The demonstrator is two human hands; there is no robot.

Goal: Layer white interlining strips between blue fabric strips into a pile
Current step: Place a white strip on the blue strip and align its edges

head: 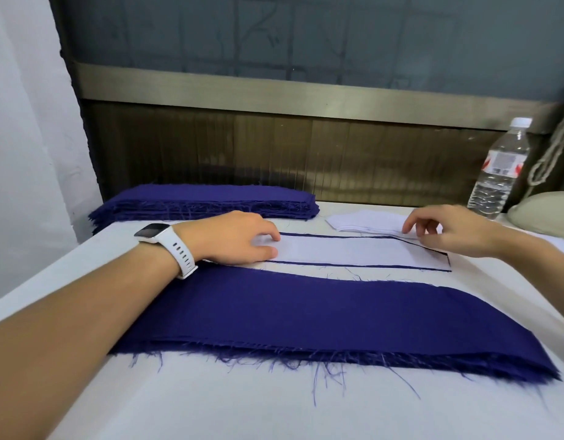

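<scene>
The left hand (239, 238) is lying flat, fingers nearly straight and relaxed, and is pressing down on the left end of a white interlining strip (353, 250). That strip is lying on top of a blue strip, whose thin dark edges are showing along the white one's long sides and right end. This layered pair is sitting in the middle of the white-covered worktop (211, 408).

The right hand (449, 231) is hovering over the strip's right end with its fingers bent downward. Its fingertips are reaching the strip's far right corner, just in front of a small stack of white strips (366, 222). Whether they are pinching the cloth or only touching it cannot be told.

A wide blue fabric strip (306, 315) is lying nearer the person, just in front of the layered pair. Loose threads are fraying from its near edge, and the left forearm is crossing over its left end. A thick stack of blue strips (204, 201) is resting at the back left of the worktop, near the left hand.

A white watch (168, 244) is sitting on the left wrist. A clear water bottle (496, 173) is standing upright at the back right, beyond the right hand.
</scene>
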